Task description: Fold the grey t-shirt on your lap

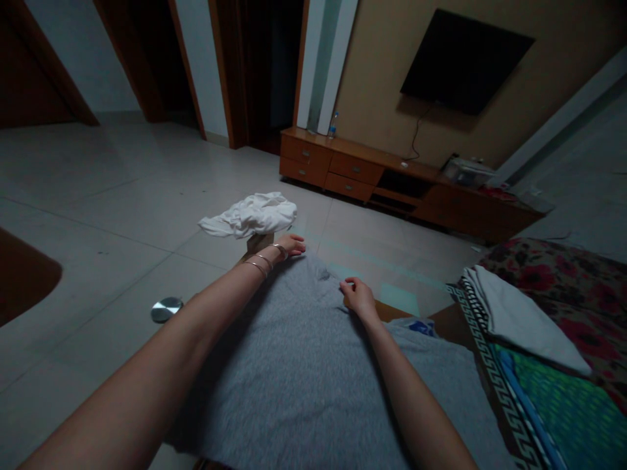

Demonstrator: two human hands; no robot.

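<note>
A grey shirt [294,352], its kind judged by the sleeve-like part at the right, lies spread out in front of me with slight wrinkles. My left hand [292,245], with several silver bangles on the wrist and forearm, rests at its far left corner, fingers stretched out and lying on the cloth. At the far right edge, my right hand [361,299] has its fingers curled in and closed on the fabric. Beyond my left hand lies a crumpled white cloth [252,215]. A blue patch [422,327] shows on the grey fabric to the right.
On the right, a folded white cloth [529,320] and a green-blue cloth [563,391] lie by a floral-covered seat [553,267]. A round shiny metal object [166,309] is left of my arm. A wooden TV cabinet [355,171] stands along the far wall under a television [465,62].
</note>
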